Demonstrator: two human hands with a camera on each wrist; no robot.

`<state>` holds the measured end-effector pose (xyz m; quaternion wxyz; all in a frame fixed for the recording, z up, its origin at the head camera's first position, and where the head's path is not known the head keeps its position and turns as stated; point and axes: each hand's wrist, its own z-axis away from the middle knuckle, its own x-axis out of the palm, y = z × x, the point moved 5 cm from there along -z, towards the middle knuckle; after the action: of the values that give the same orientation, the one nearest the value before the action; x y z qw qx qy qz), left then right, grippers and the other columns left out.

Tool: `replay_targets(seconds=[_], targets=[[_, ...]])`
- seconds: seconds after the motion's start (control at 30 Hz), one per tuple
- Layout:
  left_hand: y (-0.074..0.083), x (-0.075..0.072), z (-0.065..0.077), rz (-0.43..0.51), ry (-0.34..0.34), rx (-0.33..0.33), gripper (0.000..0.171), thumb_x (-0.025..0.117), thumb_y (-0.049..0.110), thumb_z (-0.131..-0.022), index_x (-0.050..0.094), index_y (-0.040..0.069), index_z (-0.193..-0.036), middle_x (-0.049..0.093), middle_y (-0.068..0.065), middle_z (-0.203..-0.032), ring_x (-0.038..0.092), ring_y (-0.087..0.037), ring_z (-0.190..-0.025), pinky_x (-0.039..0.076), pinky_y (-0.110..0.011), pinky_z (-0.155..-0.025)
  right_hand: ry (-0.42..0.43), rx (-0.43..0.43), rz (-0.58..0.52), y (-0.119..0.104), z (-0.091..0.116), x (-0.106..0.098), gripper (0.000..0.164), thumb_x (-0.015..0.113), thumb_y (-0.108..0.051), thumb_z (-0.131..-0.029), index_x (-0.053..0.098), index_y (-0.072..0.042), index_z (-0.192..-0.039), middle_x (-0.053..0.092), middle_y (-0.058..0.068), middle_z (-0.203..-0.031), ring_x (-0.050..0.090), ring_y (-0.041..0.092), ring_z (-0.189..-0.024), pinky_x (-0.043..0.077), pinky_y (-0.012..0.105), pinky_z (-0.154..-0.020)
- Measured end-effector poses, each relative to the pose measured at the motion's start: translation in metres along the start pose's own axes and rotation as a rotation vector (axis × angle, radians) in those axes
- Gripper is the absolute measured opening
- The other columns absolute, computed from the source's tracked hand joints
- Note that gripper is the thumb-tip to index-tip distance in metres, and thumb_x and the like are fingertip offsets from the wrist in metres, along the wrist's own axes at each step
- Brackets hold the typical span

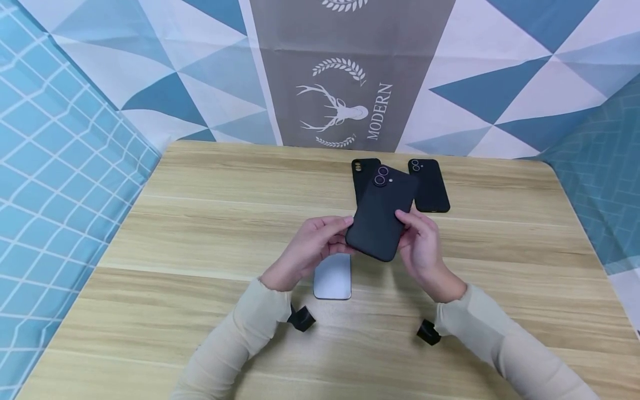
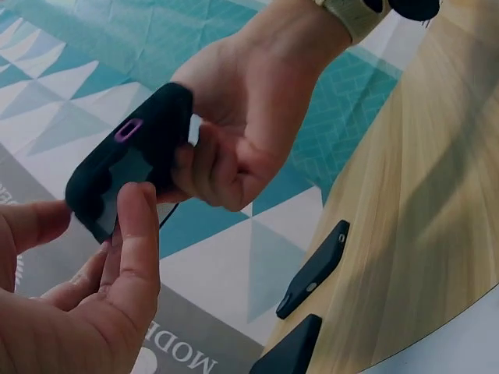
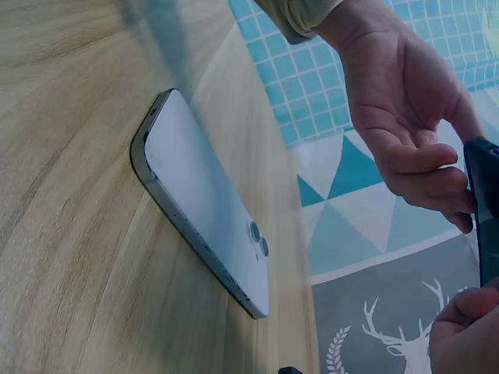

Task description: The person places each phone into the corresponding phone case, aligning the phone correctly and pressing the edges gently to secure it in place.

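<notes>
Both hands hold a black phone case [image 1: 381, 216] tilted above the table, its two ringed camera openings toward the top. My left hand [image 1: 321, 240] pinches its lower left edge, while my right hand [image 1: 421, 243] grips the right edge with the thumb on the back. From the left wrist, the case [image 2: 132, 156] shows a purple-rimmed slot on its end; whether a phone sits inside I cannot tell. Below the left hand lies a pale phone [image 1: 333, 279], partly hidden in the head view. The right wrist view shows this phone [image 3: 203, 195] back up, with two lenses.
Toward the back of the wooden table [image 1: 225, 189] lie two more black phone cases, one [image 1: 364, 175] partly behind the held case and another [image 1: 431, 186] to its right. Patterned cloth [image 1: 210, 72] rises behind the table. Each wrist carries a small black camera.
</notes>
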<state>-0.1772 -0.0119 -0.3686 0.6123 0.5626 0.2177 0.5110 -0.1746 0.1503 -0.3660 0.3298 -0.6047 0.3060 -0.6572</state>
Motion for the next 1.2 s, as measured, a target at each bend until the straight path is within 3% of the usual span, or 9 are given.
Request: replay_targets(seconds=[0.2, 0.33, 0.5, 0.63, 0.87, 1.2], targets=[[0.001, -0.003, 0.0, -0.075, 0.066, -0.004, 0.029, 0.059, 0.013, -0.083, 0.059, -0.002, -0.108, 0.066, -0.004, -0.088, 0.063, -0.011, -0.073, 0.053, -0.026, -0.076, -0.023, 0.061, 0.035, 0.001, -0.002, -0.001, 0.035, 0.035, 0.0, -0.09, 0.064, -0.009, -0.073, 0.064, -0.001, -0.068, 0.063, 0.009, -0.064, 0.053, 0.023, -0.059], [0.002, -0.002, -0.002, -0.051, 0.087, 0.04, 0.029, 0.058, 0.009, -0.084, 0.057, -0.004, -0.109, 0.065, -0.006, -0.093, 0.063, -0.01, -0.073, 0.054, -0.026, -0.075, -0.022, 0.107, 0.06, -0.001, -0.004, -0.001, 0.03, 0.046, -0.006, -0.09, 0.061, -0.011, -0.064, 0.058, -0.005, -0.061, 0.06, 0.006, -0.059, 0.051, 0.02, -0.055], [0.0, -0.002, -0.005, 0.014, 0.133, 0.071, 0.03, 0.057, 0.003, -0.084, 0.055, -0.007, -0.111, 0.065, 0.0, -0.086, 0.062, -0.007, -0.072, 0.054, -0.023, -0.072, 0.02, 0.164, 0.133, -0.007, -0.003, -0.004, 0.016, 0.054, -0.007, -0.086, 0.061, -0.012, -0.072, 0.057, -0.007, -0.063, 0.051, 0.005, -0.056, 0.042, 0.016, -0.051], [-0.001, -0.002, -0.007, 0.026, 0.147, 0.077, 0.03, 0.056, 0.002, -0.084, 0.054, -0.008, -0.112, 0.064, 0.003, -0.082, 0.061, -0.006, -0.071, 0.054, -0.022, -0.07, 0.012, 0.189, 0.172, -0.009, -0.001, -0.006, 0.006, 0.054, -0.007, -0.086, 0.058, -0.011, -0.085, 0.06, -0.006, -0.07, 0.053, 0.005, -0.06, 0.044, 0.016, -0.054], [-0.001, -0.002, -0.012, -0.065, 0.134, 0.06, 0.031, 0.059, 0.009, -0.083, 0.055, -0.004, -0.111, 0.063, -0.008, -0.098, 0.061, -0.008, -0.075, 0.054, -0.025, -0.074, -0.014, 0.191, 0.19, -0.011, -0.001, -0.009, 0.004, 0.052, -0.007, -0.088, 0.055, -0.009, -0.088, 0.059, -0.006, -0.072, 0.055, 0.004, -0.064, 0.046, 0.015, -0.056], [0.004, 0.0, -0.027, -0.162, 0.015, 0.034, 0.03, 0.054, 0.014, -0.087, 0.054, -0.001, -0.113, 0.061, -0.019, -0.102, 0.065, -0.018, -0.076, 0.051, -0.038, -0.082, -0.019, 0.151, 0.17, -0.019, -0.006, -0.026, 0.009, 0.052, -0.008, -0.088, 0.06, -0.009, -0.089, 0.064, -0.004, -0.076, 0.058, 0.005, -0.069, 0.049, 0.016, -0.061]])
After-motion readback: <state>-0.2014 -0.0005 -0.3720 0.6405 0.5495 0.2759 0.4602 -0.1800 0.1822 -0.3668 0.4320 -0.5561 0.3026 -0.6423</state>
